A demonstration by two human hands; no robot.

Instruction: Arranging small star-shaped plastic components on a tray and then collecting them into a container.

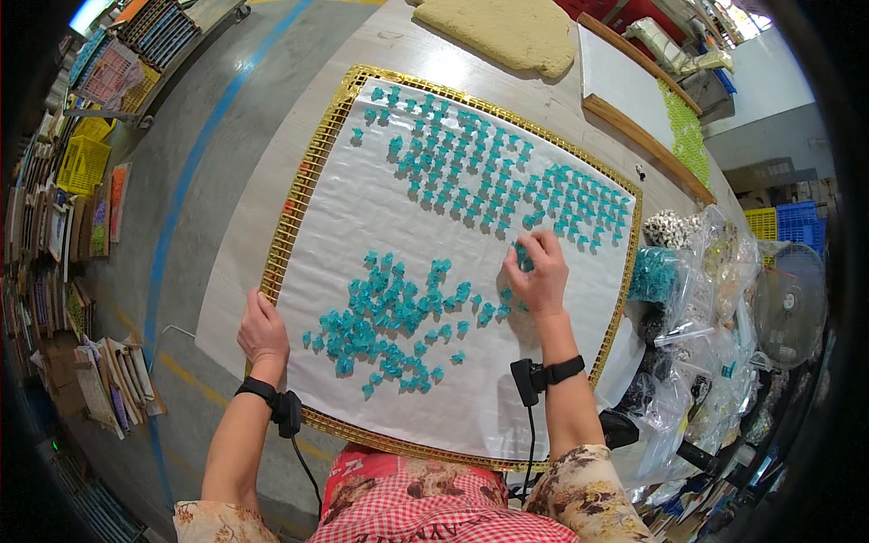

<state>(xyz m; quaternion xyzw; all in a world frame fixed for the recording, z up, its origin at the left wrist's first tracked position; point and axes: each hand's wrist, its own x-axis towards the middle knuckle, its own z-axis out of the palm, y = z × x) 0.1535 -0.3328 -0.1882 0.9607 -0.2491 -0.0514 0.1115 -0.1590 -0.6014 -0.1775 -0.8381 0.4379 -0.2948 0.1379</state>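
A large square tray (312, 172) with a gold mesh rim lies before me, lined with a white sheet (335, 235). My left hand (263, 335) is closed on the tray's left rim. Small teal translucent pieces stand in slanting rows (462, 172) over the far part of the sheet. A loose heap of the same pieces (371, 312) lies in the near left part. My right hand (543, 281) is over the right middle of the sheet, thumb and fingers pinched around a teal piece (522, 256), partly hidden by the fingers. A few stray pieces (487, 313) lie left of its wrist.
Beyond the tray on the table are a tan slab (498, 32) and a wood-edged white board (625, 81) with green pieces. Clear plastic bags (715, 299) and a clump of teal pieces (656, 274) crowd the right side. Yellow crates (84, 163) and stacked boards stand at left.
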